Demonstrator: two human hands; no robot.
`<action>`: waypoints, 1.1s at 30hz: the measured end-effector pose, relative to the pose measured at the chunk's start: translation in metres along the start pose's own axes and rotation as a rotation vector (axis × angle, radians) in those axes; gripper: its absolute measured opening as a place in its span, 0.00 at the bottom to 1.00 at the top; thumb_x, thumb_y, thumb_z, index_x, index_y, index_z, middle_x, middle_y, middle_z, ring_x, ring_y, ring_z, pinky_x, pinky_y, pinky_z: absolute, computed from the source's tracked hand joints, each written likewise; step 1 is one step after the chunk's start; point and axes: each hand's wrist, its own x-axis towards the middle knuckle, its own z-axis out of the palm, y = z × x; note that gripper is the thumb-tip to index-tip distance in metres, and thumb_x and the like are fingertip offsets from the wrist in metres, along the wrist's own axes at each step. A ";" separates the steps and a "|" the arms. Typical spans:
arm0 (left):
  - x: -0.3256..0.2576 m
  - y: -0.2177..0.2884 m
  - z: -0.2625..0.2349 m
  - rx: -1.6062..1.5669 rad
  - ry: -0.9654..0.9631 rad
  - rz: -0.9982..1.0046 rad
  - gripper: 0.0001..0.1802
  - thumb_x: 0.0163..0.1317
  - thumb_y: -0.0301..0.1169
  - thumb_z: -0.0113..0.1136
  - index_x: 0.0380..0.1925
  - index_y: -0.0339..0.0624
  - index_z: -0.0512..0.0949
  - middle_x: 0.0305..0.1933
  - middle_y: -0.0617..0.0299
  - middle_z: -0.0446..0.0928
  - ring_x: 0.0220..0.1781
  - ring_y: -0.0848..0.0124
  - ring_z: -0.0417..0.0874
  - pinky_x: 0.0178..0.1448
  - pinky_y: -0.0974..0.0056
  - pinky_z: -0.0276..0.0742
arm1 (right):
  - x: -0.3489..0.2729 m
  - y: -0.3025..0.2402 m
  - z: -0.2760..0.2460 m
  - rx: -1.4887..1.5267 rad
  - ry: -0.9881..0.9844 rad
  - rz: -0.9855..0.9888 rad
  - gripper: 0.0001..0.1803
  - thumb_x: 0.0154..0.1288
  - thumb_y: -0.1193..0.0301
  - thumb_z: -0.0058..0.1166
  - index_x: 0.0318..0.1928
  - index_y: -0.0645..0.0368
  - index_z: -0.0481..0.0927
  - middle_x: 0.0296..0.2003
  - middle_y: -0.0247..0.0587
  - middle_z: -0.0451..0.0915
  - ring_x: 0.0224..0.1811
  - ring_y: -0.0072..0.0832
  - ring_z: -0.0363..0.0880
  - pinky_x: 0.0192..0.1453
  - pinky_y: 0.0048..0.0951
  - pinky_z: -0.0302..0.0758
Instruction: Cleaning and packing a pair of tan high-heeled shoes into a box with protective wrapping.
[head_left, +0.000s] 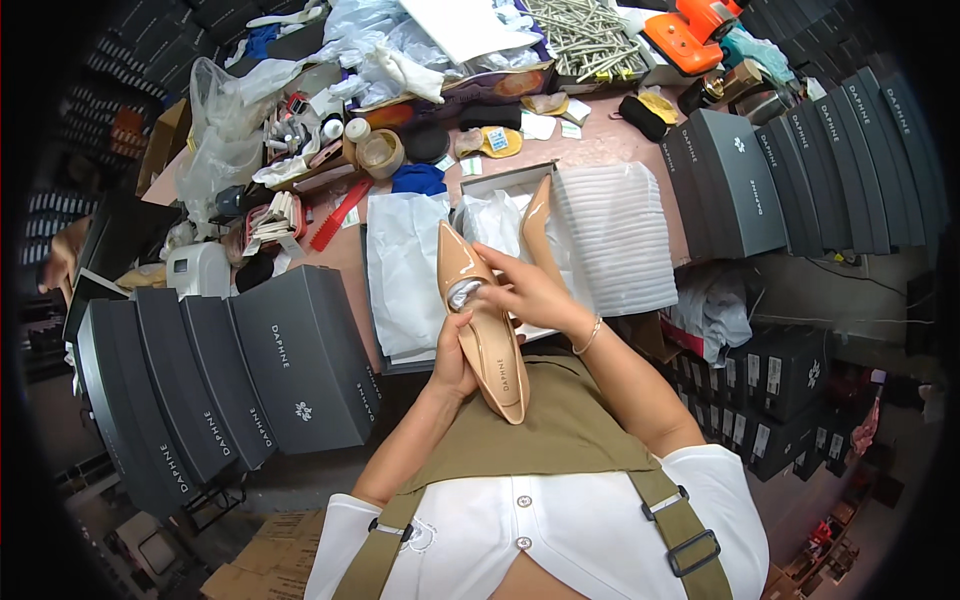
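Above the person's lap, at the near edge of a cluttered pink worktable point(620, 140), a beige patent pump point(482, 325) is held lengthwise, pointed toe away from the body, heel end toward the olive apron point(560, 420). Upper: glossy, nude-tan, with bright highlights along the toe. Insole: same tan tone, with a small printed mark near the heel seat. A wad of white stuffing paper point(463, 293) sits in the throat of the shoe. Left hand point(452, 362) is closed around the shoe's left side at mid-length, thumb up against the edge. Right hand point(530, 292) comes in from the right, fingers curled at the opening and touching the stuffing paper; whether it pinches the paper or only presses it cannot be told. A thin bracelet point(588, 337) is on the right wrist. Just beyond the hands, an open shoe box point(500, 185) lined with white tissue holds the second beige pump point(537, 225), lying on its side. White foam sheets point(615, 235) lie just right of the box. Rows of closed dark grey shoe boxes point(300, 360) stand at left and right.
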 end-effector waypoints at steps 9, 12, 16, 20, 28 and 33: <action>0.002 0.000 0.009 0.137 0.001 -0.031 0.35 0.66 0.59 0.41 0.60 0.41 0.64 0.50 0.54 0.74 0.46 0.64 0.80 0.49 0.55 0.82 | 0.002 0.015 0.004 -0.240 0.141 -0.075 0.30 0.60 0.72 0.57 0.62 0.62 0.64 0.47 0.45 0.76 0.46 0.27 0.76 0.48 0.29 0.75; 0.001 0.000 0.010 0.165 -0.020 -0.024 0.34 0.67 0.58 0.40 0.59 0.41 0.64 0.48 0.54 0.74 0.44 0.65 0.80 0.46 0.56 0.82 | -0.001 0.015 0.004 0.114 0.078 0.171 0.34 0.59 0.74 0.57 0.65 0.60 0.60 0.48 0.45 0.75 0.47 0.27 0.76 0.48 0.29 0.75; 0.000 0.004 0.009 0.147 -0.061 -0.021 0.33 0.67 0.57 0.40 0.57 0.39 0.65 0.46 0.54 0.75 0.42 0.65 0.81 0.44 0.57 0.83 | -0.004 0.004 -0.004 0.163 0.012 -0.043 0.33 0.58 0.71 0.60 0.63 0.59 0.61 0.40 0.41 0.75 0.40 0.26 0.74 0.45 0.28 0.74; -0.002 0.006 0.012 0.185 -0.039 -0.027 0.32 0.66 0.54 0.44 0.55 0.36 0.66 0.42 0.53 0.75 0.39 0.64 0.82 0.44 0.57 0.83 | -0.001 0.007 -0.001 0.247 0.080 0.106 0.29 0.60 0.70 0.59 0.61 0.59 0.65 0.39 0.37 0.74 0.39 0.22 0.73 0.43 0.25 0.73; -0.004 0.003 -0.001 0.228 0.002 -0.060 0.28 0.63 0.46 0.45 0.54 0.35 0.67 0.41 0.50 0.77 0.39 0.61 0.83 0.43 0.57 0.82 | -0.004 0.007 0.013 0.025 0.189 0.034 0.22 0.61 0.72 0.54 0.55 0.61 0.68 0.39 0.46 0.77 0.40 0.33 0.77 0.45 0.30 0.74; -0.004 -0.005 -0.002 0.211 0.125 -0.039 0.27 0.62 0.45 0.44 0.52 0.34 0.69 0.41 0.50 0.78 0.39 0.60 0.82 0.46 0.56 0.80 | -0.004 0.007 0.026 -0.421 0.254 0.042 0.20 0.63 0.69 0.51 0.55 0.63 0.69 0.42 0.55 0.78 0.44 0.49 0.77 0.48 0.41 0.73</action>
